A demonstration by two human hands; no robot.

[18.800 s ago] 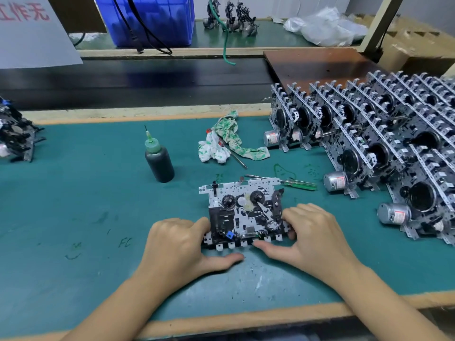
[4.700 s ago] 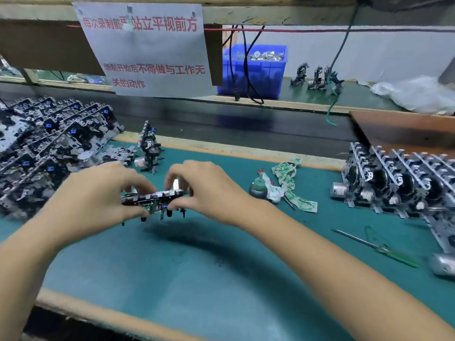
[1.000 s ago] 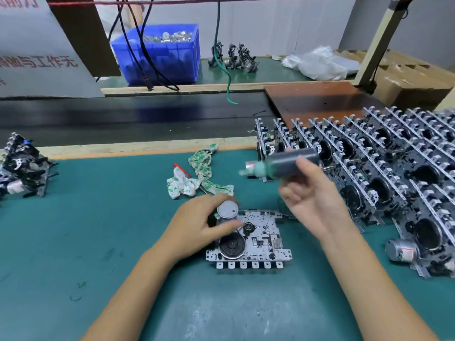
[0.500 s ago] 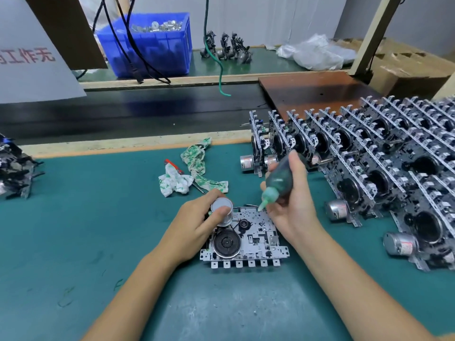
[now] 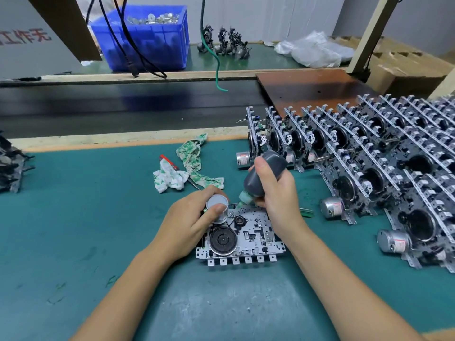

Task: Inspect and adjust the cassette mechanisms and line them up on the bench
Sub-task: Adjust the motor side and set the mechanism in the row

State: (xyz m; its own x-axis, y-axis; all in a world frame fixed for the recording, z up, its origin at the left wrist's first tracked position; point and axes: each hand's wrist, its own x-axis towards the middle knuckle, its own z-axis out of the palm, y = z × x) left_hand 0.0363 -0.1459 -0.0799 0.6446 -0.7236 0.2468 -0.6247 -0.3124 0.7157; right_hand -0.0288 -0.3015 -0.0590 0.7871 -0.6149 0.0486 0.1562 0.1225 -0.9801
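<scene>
A cassette mechanism (image 5: 248,239) lies flat on the green bench mat, its black flywheel facing up. My left hand (image 5: 189,222) grips the silver motor can (image 5: 217,207) at the mechanism's top left corner. My right hand (image 5: 278,193) holds a dark oil bottle (image 5: 264,175) tipped down, its green nozzle touching the plate just right of the motor. Rows of mechanisms (image 5: 369,168) stand on edge at the right.
A crumpled green-and-white rag (image 5: 187,171) and a red-handled tool (image 5: 170,162) lie behind the hands. More mechanisms (image 5: 9,166) sit at the left edge. A blue bin (image 5: 147,38) of metal parts stands beyond the dark conveyor belt (image 5: 123,107). A brown board (image 5: 310,87) lies at back right.
My right hand has brought the oil bottle over and tipped it down until the nozzle meets the mechanism. My left hand keeps its grip on the motor.
</scene>
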